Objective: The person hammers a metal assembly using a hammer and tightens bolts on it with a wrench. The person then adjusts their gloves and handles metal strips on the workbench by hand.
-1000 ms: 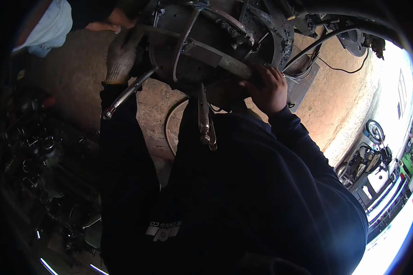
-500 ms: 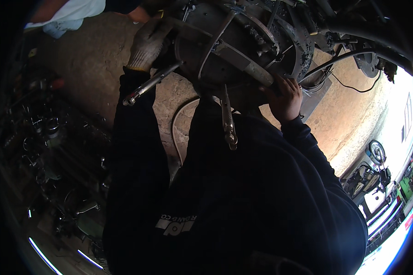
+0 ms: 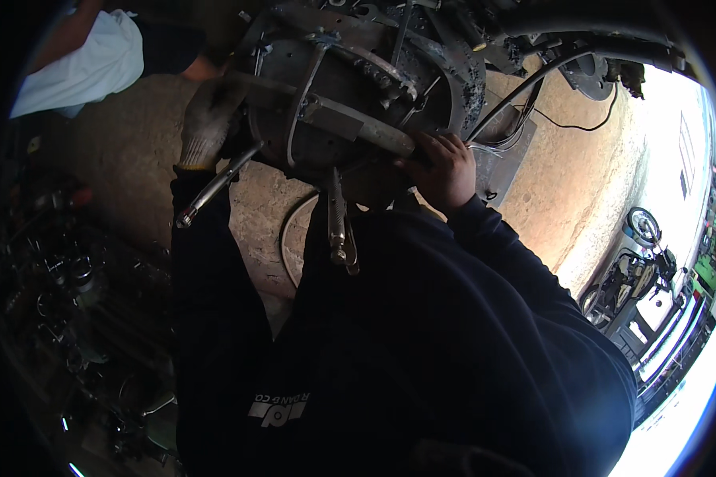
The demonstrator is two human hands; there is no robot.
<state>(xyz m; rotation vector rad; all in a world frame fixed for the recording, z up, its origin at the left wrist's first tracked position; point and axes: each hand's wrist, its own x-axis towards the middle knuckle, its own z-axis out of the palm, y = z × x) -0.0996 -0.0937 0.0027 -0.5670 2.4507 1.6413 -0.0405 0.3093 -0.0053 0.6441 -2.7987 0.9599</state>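
Greasy dark steel fills the top of the head view: a round brake drum assembly [image 3: 350, 87] with a flat crossbar [image 3: 358, 127] bolted across it, held up in front of us over a sandy concrete floor [image 3: 581, 159]. Our left hand [image 3: 208, 119], in a soiled knit glove, is closed against the drum's left rim, and a chrome ratchet handle [image 3: 213, 187] slants down from just below it; we cannot tell whether the fingers wrap that handle or only the rim. Our bare right hand [image 3: 445, 163] is closed, fingers curled over the right end of the crossbar, next to a black hose [image 3: 525, 79] and thin wires. A pair of pliers [image 3: 338, 222] hangs down from the drum's lower edge, between our two arms. We judge the assembly heavy, rigid and slick with grime, so the rim and the crossbar look like the surest places for a grip, away from sharp brackets and the soft wiring. It sits between both hands, touching each. Another person's pale sleeve [image 3: 79, 67] shows upper left, and a parked motorcycle [image 3: 636, 262] stands far right.
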